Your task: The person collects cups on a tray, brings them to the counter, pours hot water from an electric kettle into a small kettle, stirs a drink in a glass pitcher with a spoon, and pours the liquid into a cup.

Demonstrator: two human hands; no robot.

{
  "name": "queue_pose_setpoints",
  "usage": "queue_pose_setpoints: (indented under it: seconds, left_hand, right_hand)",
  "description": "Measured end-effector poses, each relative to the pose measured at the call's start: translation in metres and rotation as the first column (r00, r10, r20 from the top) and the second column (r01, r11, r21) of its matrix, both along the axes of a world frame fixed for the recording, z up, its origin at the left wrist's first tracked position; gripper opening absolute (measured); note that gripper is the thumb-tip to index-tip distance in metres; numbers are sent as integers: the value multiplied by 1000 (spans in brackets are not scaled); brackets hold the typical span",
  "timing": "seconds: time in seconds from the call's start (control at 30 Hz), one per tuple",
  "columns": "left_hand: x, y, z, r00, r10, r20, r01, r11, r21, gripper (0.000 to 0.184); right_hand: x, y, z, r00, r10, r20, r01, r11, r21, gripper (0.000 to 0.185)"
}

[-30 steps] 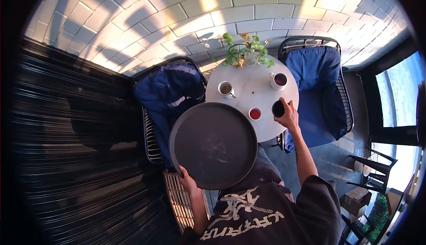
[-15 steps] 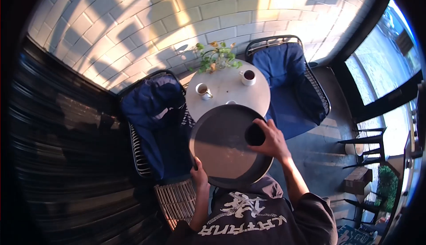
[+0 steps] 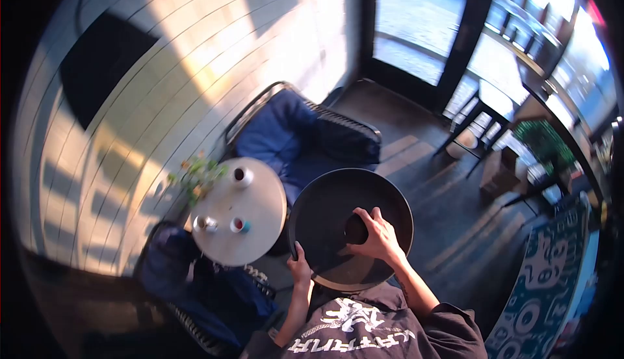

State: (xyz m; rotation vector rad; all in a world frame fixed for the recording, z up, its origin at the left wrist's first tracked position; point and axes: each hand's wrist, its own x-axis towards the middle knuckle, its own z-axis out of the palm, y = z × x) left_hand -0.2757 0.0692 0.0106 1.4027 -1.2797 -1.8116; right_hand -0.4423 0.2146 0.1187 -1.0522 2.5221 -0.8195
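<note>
A round black tray (image 3: 318,229) is held level in front of my body. My left hand (image 3: 300,267) grips its near left rim, thumb on top. On the tray, to the right of its middle, my right hand (image 3: 378,237) curls its fingers and thumb around a dark, round, cup-like object (image 3: 355,229). Whether that object rests on the tray or is held just above it, I cannot tell. Left of the tray, a round pale table (image 3: 260,196) bears a white cup with dark liquid (image 3: 243,177), a white mug (image 3: 205,223) and a smaller cup (image 3: 239,225).
A leafy plant (image 3: 198,176) stands at the table's wall side. Blue-cushioned chairs (image 3: 273,128) (image 3: 214,294) flank the table. A glass door (image 3: 416,27) is ahead, with a dark stool (image 3: 478,122), a cardboard box (image 3: 504,174) and a patterned teal counter (image 3: 539,274) to the right.
My view has turned right, so the table and chairs now lie to the left. The tray has swung away from the table. My right hand and the dark object sit nearer the tray's middle.
</note>
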Motion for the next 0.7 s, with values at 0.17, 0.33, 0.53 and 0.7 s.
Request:
queue_pose_setpoints:
  seconds: [0.17, 0.33, 0.53, 0.7]
  left_hand:
    - [-118, 72, -7, 987, -157, -26, 157, 987, -26, 42]
    - [-223, 140, -32, 937, -307, -163, 307, 951, -31, 40]
    - [-320, 215, -22, 853, -510, 107, 517, 799, -308, 51]
    - [-399, 273, 2, 810, -585, -35, 572, 802, -173, 50]
  right_hand:
    - [-77, 111, -11, 980, -200, 23, 201, 976, -83, 90]
    - [-139, 219, -31, 907, -404, 123, 421, 881, -214, 84]
    - [-186, 325, -42, 746, -521, 414, 628, 757, -180, 55]
    - [-222, 376, -62, 693, -584, 423, 705, 672, -226, 38]
